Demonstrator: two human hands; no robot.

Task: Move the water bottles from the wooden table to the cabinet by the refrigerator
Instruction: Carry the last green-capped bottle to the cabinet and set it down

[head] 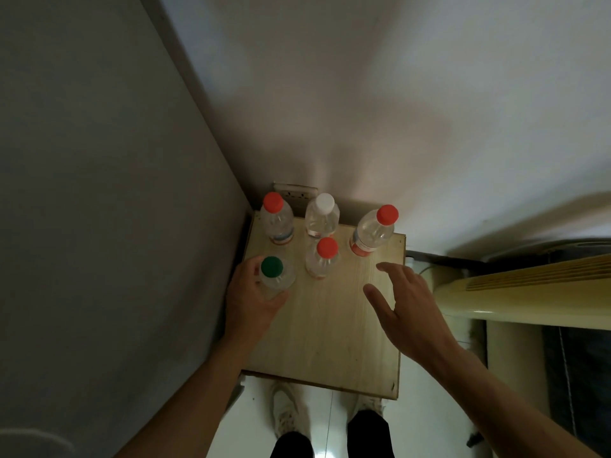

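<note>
Left hand (251,299) nearest, fingers wrapped round the green-capped bottle (275,276), which stands upright at the left edge of the tabletop (330,332). Right hand (406,305) hovers over the right side of the tabletop, fingers spread wide, holding nothing, thumb apart from the rest. Four more bottles upright toward the far edge: red-capped bottle (322,257) mid-tabletop just beside the green one; red-capped bottle at far left corner (277,219); white-capped bottle (322,216) at far edge centre; red-capped bottle at far right corner (375,231). Wall socket (294,193) behind the far-left pair. Grey panel (99,193) flanks the left edge. Cream heater (529,292) to the right. White shoes (287,411) on floor below near edge.
</note>
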